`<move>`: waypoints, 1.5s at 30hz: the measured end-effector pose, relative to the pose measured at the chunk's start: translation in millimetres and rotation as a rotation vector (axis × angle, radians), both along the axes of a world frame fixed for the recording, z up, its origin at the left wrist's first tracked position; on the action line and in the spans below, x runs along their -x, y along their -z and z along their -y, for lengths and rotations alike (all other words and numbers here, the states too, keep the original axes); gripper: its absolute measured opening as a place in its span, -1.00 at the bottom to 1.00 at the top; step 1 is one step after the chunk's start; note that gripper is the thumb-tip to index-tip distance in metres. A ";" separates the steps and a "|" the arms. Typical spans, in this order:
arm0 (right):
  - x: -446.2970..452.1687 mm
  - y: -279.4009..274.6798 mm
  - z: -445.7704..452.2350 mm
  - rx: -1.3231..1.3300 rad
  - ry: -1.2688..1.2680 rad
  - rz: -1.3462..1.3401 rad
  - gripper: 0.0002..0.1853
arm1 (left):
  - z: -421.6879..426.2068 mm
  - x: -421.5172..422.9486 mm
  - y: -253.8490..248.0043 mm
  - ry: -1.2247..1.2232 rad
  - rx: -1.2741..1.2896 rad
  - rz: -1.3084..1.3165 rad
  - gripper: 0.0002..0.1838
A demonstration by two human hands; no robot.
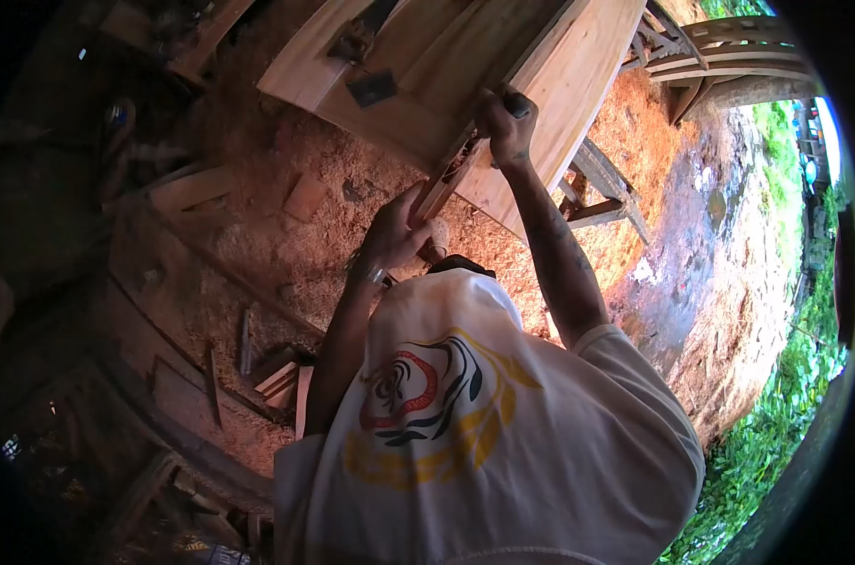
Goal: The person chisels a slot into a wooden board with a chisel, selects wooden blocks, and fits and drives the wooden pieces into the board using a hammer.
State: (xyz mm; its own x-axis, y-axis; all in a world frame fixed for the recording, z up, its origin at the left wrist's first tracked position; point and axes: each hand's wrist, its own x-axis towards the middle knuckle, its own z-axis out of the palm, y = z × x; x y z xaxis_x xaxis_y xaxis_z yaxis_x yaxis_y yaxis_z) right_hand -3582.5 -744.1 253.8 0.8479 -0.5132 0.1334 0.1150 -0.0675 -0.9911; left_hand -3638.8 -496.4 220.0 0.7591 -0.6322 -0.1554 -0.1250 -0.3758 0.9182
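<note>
A long, narrow wooden hand plane (pixel 438 190) slants across the near edge of a wide wooden panel (pixel 578 94), with what look like shavings in its middle. My left hand (pixel 394 231) is closed around its near end, out past the panel's edge. Farther up, my right hand (pixel 509 127) is wrapped in a fist at the plane's far end, where a dark rounded part shows above the fingers. The plane's underside is hidden. On the panel's left part lie a dark flat square piece (pixel 372 88) and a dark tool (pixel 354 41) too dim to name.
Wooden trestle legs (pixel 602 184) stand under the panel's right side. Shavings cover the ground (pixel 286 235). Offcuts (pixel 281 381) and long boards lie at the left. Curved wooden pieces (pixel 738 56) are stacked at the upper right, and green plants (pixel 776 443) border the right side.
</note>
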 end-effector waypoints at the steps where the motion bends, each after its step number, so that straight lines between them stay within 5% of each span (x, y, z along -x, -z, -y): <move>1: 0.7 -3.8 -3.1 -0.075 -0.013 0.033 -0.71 | 11.0 -3.2 2.0 0.021 -0.104 0.058 -0.33; 4: -16.9 -7.9 6.4 -0.385 0.145 -0.013 -0.67 | 27.2 -5.5 38.5 -0.018 -0.196 0.255 -0.30; 9: 9.6 -8.2 -17.8 -0.060 0.111 0.077 -0.62 | 35.7 -6.1 25.6 -0.067 -0.254 0.156 -0.28; 11: 13.4 -5.2 -17.7 -0.125 0.061 0.111 -0.67 | 34.1 -4.7 23.7 -0.078 -0.171 0.166 -0.28; 14: 12.9 -8.9 -1.2 -0.043 -0.297 0.092 -0.71 | 34.1 -7.7 26.8 -0.111 -0.182 0.229 -0.30; 17: 9.1 -49.4 -13.4 0.158 -0.321 0.147 -0.72 | 33.8 2.9 31.8 -0.116 -0.208 0.200 -0.32; 21: 12.3 -58.4 -20.8 0.099 0.030 0.062 -0.74 | 35.4 -5.3 16.9 -0.122 -0.197 0.162 -0.36; 30: 27.6 -66.7 -47.8 -0.029 0.386 0.317 -0.66 | 35.5 -4.0 27.9 -0.131 -0.194 0.199 -0.37; 45: 32.7 -69.8 -33.0 -0.073 0.375 0.433 -0.62 | 36.9 -7.8 25.0 -0.127 -0.187 0.170 -0.35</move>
